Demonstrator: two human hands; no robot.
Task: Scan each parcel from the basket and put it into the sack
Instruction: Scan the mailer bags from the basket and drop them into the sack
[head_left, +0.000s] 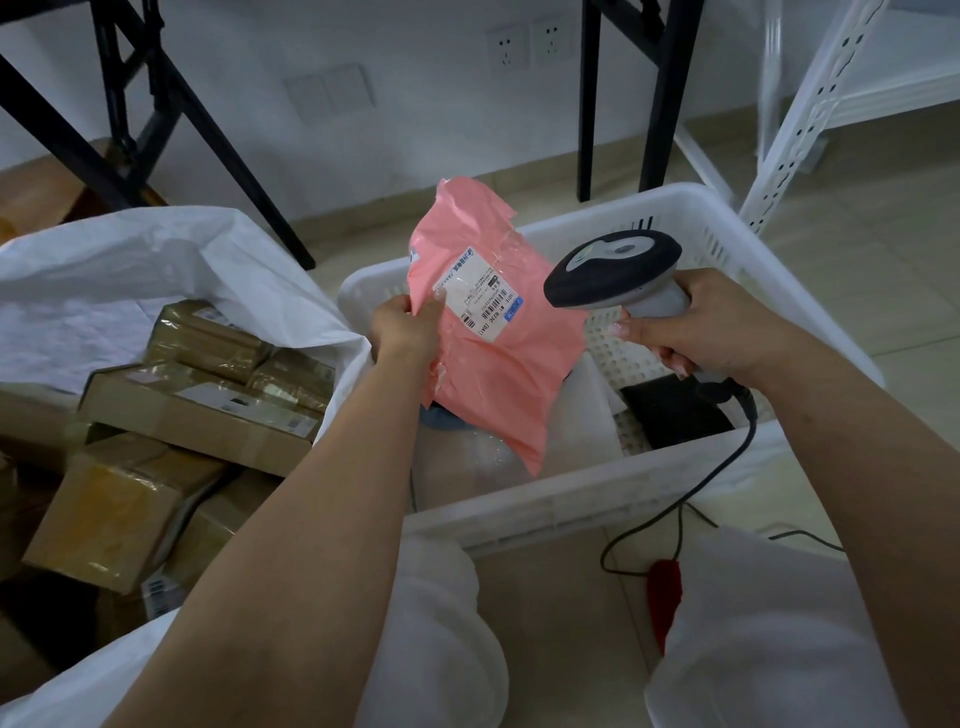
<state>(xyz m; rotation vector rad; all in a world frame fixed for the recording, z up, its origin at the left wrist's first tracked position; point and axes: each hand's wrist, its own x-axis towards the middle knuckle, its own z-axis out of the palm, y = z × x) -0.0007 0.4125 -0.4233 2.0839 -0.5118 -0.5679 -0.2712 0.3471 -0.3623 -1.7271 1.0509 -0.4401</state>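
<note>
Dim, soft indoor light; wide-angle edge distortion.

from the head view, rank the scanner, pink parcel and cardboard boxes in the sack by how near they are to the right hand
1. scanner: gripped in the right hand.
2. pink parcel: just to its left, over the basket.
3. cardboard boxes: far left, in the sack.

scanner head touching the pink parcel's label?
Apart. In the head view, pink mailer shows between the scanner head and the label on the pink parcel, held by the left hand.
</note>
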